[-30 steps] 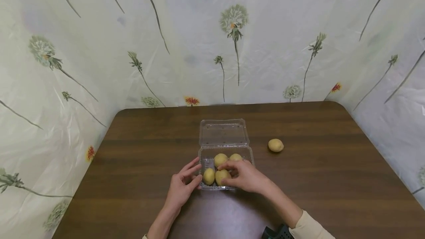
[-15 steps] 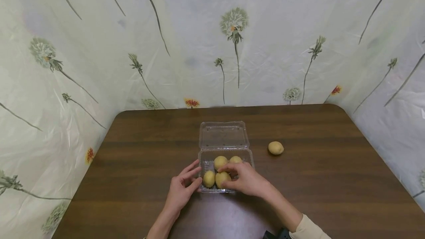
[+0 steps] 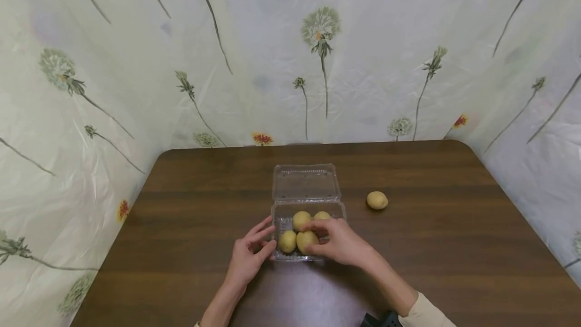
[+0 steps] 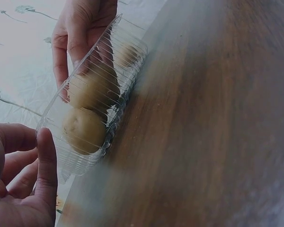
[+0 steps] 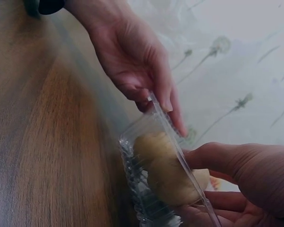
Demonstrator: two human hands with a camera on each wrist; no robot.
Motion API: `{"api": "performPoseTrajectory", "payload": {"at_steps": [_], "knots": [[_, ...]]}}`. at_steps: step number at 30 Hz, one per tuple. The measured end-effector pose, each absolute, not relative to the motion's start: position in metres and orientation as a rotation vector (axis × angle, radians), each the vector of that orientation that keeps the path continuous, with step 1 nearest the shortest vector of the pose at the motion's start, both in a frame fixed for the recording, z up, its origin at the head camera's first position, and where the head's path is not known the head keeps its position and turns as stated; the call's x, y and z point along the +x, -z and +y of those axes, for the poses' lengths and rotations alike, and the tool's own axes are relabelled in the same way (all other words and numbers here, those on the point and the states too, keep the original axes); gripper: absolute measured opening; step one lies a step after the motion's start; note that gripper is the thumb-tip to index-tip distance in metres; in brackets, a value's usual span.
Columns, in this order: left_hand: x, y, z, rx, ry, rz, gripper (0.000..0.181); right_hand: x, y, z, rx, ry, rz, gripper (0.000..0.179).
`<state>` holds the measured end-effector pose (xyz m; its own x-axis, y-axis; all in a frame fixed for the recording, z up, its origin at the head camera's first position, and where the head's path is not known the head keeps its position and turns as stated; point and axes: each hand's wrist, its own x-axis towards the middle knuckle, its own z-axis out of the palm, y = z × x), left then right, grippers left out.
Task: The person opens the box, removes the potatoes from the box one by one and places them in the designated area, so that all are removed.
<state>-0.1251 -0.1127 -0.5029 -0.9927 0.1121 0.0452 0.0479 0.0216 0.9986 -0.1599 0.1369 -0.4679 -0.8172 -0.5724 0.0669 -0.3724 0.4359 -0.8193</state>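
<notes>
A clear plastic clamshell container stands on the table, its lid folded back away from me. My left hand pinches the container's left rim between thumb and fingers, also seen in the left wrist view. Inside the container, my right hand grips a potato at the front. Left of it lies another potato. Behind these are a third potato and one more potato, partly covered by my right hand. That hand hides the container's front right part.
One loose potato lies on the brown wooden table, right of the container. A dark device is partly visible by my right sleeve at the bottom edge. A flower-patterned curtain surrounds the table's back and sides.
The two front potatoes have shifted slightly right inside the container, along with my right hand. My left hand stays at the rim. The view has tilted a little.
</notes>
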Motion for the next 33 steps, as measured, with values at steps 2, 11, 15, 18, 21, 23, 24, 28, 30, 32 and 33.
{"api": "performPoseTrajectory", "payload": {"at_steps": [2, 11, 15, 18, 21, 23, 24, 28, 30, 32, 33], "knots": [[-0.124, 0.504, -0.114, 0.167, -2.161, 2.211, 0.035, -0.159, 0.468, 0.137, -0.824, 1.338, 2.465, 0.036], [-0.118, 0.509, -0.115, 0.111, -2.122, 2.233, 0.035, -0.152, 0.471, 0.139, -0.825, 1.357, 2.464, 0.035], [-0.118, 0.509, -0.115, 0.124, -2.135, 2.225, 0.034, -0.15, 0.47, 0.139, -0.811, 1.388, 2.449, 0.036], [-0.12, 0.509, -0.114, 0.138, -2.138, 2.224, 0.034, -0.15, 0.469, 0.141, -0.801, 1.412, 2.441, 0.036], [-0.121, 0.509, -0.114, 0.148, -2.132, 2.227, 0.034, -0.151, 0.469, 0.142, -0.798, 1.429, 2.444, 0.036], [-0.122, 0.508, -0.114, 0.152, -2.131, 2.224, 0.035, -0.152, 0.468, 0.143, -0.796, 1.44, 2.446, 0.035], [-0.122, 0.507, -0.114, 0.152, -2.13, 2.226, 0.035, -0.152, 0.468, 0.144, -0.792, 1.45, 2.442, 0.035], [-0.124, 0.506, -0.113, 0.16, -2.135, 2.227, 0.035, -0.153, 0.466, 0.146, -0.768, 1.496, 2.42, 0.035], [-0.124, 0.506, -0.113, 0.163, -2.132, 2.233, 0.035, -0.153, 0.466, 0.147, -0.758, 1.518, 2.413, 0.035], [-0.125, 0.505, -0.113, 0.163, -2.133, 2.232, 0.035, -0.153, 0.465, 0.148, -0.759, 1.54, 2.41, 0.036], [-0.125, 0.505, -0.113, 0.16, -2.131, 2.233, 0.035, -0.154, 0.464, 0.148, -0.763, 1.546, 2.414, 0.036]]}}
